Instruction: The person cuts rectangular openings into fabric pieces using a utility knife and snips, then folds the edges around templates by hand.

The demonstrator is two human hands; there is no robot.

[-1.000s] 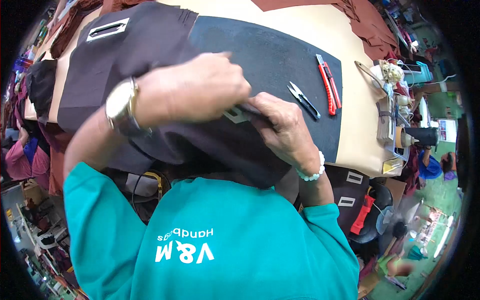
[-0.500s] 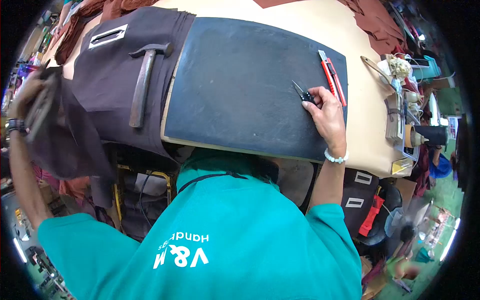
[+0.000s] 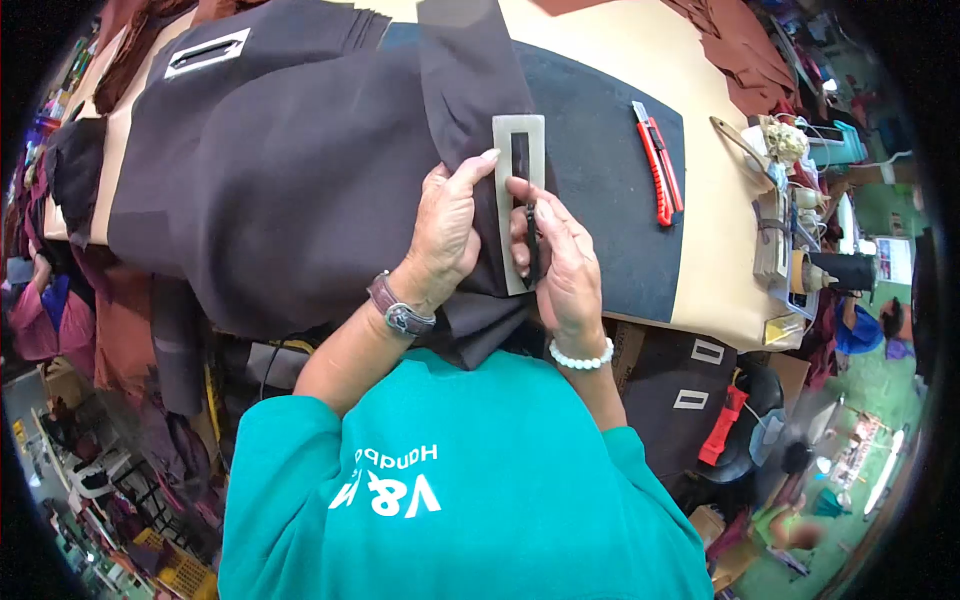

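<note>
A broad piece of dark brown material (image 3: 300,170) drapes over the work surface in front of me. On its right end lies a pale rectangular frame (image 3: 519,125) with a long slot. My left hand (image 3: 443,230) grips the material beside the frame, its thumb on the frame's left edge. Between the fingers of my right hand (image 3: 566,262) is a small black-handled tool (image 3: 531,248), held upright near the frame's lower part; its tip is hard to make out. The right fingertips reach over the frame.
A red utility knife (image 3: 657,165) lies on the black board (image 3: 620,120) to the right. Beyond it are a brush (image 3: 740,140) and several small items at the table's right edge. Another dark piece with a white-edged slot (image 3: 207,54) lies back left. A person in pink (image 3: 60,325) is far left.
My left hand has brought the dark material rightward over the hammer and part of the board. My right hand has moved left with the black-handled tool to the pale frame.
</note>
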